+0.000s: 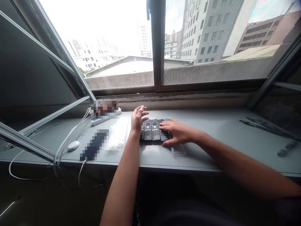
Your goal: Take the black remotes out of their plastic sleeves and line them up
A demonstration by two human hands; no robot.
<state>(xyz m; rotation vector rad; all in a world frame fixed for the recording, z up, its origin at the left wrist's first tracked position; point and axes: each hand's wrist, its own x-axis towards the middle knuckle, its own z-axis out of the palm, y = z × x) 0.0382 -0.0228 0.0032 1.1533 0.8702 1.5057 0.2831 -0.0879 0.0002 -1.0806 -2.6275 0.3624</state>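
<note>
Several black remote controls (155,129) lie side by side in a row on the grey desk, their keys facing up. My left hand (138,120) is at the row's left end, fingers loosely bent and apart, with nothing visible in them. It partly covers the leftmost remote. Over the right end of the row, my right hand (175,130) spreads its fingers across the rightmost remote (164,133), thumb near its lower edge. Part of that remote is hidden under the hand. A crinkled piece of clear plastic (179,150) lies just below my right hand.
White plastic packaging (118,133), a blurred-out dark object (95,145), a white oval mouse-like object (73,145) and a white power strip (103,120) with cables are on the left. Dark strap-like items (265,127) lie at right. Metal frames flank the desk (218,138); a window stands behind.
</note>
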